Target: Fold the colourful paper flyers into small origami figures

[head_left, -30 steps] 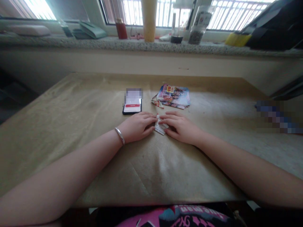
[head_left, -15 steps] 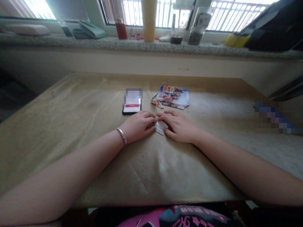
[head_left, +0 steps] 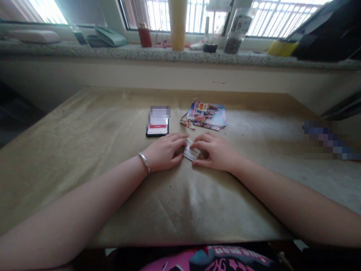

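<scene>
Between my hands on the table lies a small folded piece of printed paper (head_left: pixel 191 153), pale with faint lines of text. My left hand (head_left: pixel 167 152), with a silver bangle at the wrist, holds the paper's left edge, its fingers curled. At the opposite edge my right hand (head_left: pixel 216 152) has its thumb by the near corner and its fingertips on the paper. A phone (head_left: pixel 158 130) with a lit screen lies just beyond my left hand. Past my right hand is a stack of colourful printed sheets (head_left: pixel 208 114), with a small folded paper piece (head_left: pixel 187 123) at its left.
A shiny beige cloth (head_left: pixel 113 124) covers the table. A blurred-out bluish object (head_left: pixel 329 141) lies at the right edge. On the granite windowsill (head_left: pixel 113 53) stand a red bottle (head_left: pixel 144 35), a yellow cylinder (head_left: pixel 177 26), a clear container (head_left: pixel 238 32) and a dark bag (head_left: pixel 329 34).
My right fingers have shifted slightly right and drawn apart from the left ones. More of the folded paper shows between my hands. The phone and the stack have stayed put.
</scene>
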### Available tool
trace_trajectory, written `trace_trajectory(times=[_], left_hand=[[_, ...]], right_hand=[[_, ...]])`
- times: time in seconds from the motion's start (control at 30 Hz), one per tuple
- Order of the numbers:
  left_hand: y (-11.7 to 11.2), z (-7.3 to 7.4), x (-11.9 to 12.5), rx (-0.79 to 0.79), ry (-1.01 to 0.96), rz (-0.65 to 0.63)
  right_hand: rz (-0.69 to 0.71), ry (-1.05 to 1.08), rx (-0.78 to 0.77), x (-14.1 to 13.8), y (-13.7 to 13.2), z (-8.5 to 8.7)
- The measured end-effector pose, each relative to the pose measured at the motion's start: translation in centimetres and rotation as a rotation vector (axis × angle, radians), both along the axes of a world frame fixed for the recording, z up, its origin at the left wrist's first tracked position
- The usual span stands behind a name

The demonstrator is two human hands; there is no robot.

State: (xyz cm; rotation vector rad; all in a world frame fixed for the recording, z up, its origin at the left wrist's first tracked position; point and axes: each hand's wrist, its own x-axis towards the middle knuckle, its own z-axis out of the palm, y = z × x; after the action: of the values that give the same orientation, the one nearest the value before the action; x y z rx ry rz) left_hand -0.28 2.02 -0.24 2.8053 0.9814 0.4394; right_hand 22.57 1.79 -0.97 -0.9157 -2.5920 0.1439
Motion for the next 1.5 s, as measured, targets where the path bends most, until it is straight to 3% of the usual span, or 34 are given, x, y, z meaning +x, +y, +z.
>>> trace_trajectory(times=[0.3,0.67,0.97,1.1,1.27,1.4,1.5], left_hand=[[0.6,-0.5,0.0,0.068,-0.018,0.12],[1.4,-0.9,-0.2,0.111,-0.058,0.13],[1.2,-1.0,0.1,0.085,-0.114,0.136],[1.2,-1.0,0.3,0.09,-0.106,0.082],[1.1,-0.8,0.3,0.063,-0.089,0.065],[0.8,-0.6,0.3,-0.002,-0.171,0.144],[0.4,-0.4,0.3,-0.133,-0.354,0.18]], right_hand=[[-0.028,0.059,0.002,0.5,0.2,-0.3],[-0.153,0.108,-0.017,0.3,0.5,-0.7],[-0.223,0.33,-0.197,-0.1,0.7,-1.2],[-0.21,0.352,-0.265,-0.3,0.6,-1.3],[-0.191,0.283,-0.217,-0.2,0.5,-0.8],[-0.241,0.458,-0.33,0.0,0.4,-0.9],[-0.257,0.578,-0.39,0.1,0.7,-1.3]])
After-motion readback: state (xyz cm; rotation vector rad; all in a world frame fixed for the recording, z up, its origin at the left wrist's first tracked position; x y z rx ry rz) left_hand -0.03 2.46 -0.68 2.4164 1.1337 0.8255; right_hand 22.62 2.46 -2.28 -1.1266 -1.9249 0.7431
